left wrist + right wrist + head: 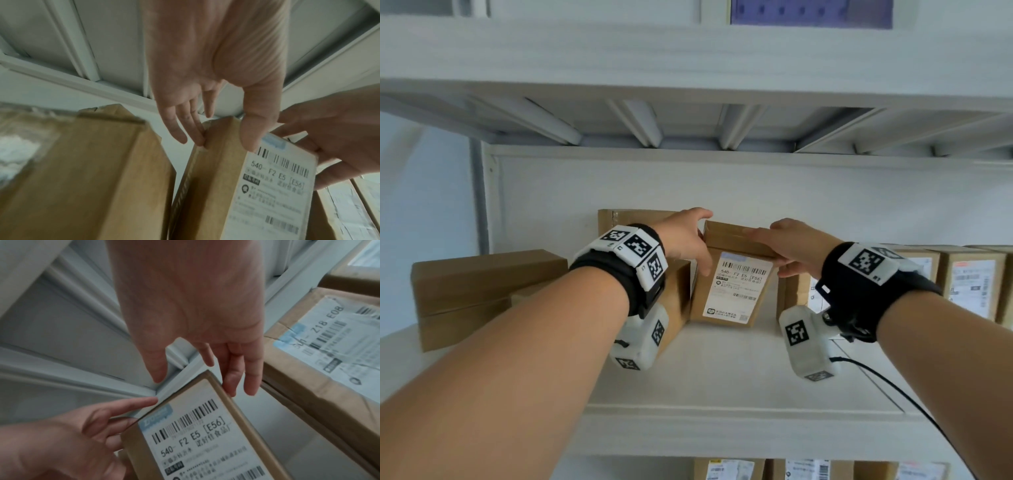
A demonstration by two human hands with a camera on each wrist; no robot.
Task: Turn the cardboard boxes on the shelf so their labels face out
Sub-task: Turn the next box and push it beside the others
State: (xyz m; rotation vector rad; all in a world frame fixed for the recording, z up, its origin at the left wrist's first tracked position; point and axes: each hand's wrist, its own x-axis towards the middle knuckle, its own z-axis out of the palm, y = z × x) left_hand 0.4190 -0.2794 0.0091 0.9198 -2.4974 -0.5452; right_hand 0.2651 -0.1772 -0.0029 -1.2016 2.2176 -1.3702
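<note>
A cardboard box [723,240] stands mid-shelf, slightly tilted, its white shipping label [739,284] facing out. My left hand [702,243] holds its upper left front edge. In the left wrist view the thumb [254,138] presses the front by the label and the fingers [196,136] lie on the side of the box [213,178]. My right hand [770,251] straddles the top right corner. In the right wrist view its thumb [158,373] is over the top and its fingers [236,382] run down the right side of the box [232,407].
Plain brown boxes [482,274] are stacked at the left, and one [674,291] stands right beside the held box. Labelled boxes [976,284] line the right, with more on the shelf below [729,469]. The upper shelf's underside [688,126] is close overhead. The white shelf board [705,370] is bare in front.
</note>
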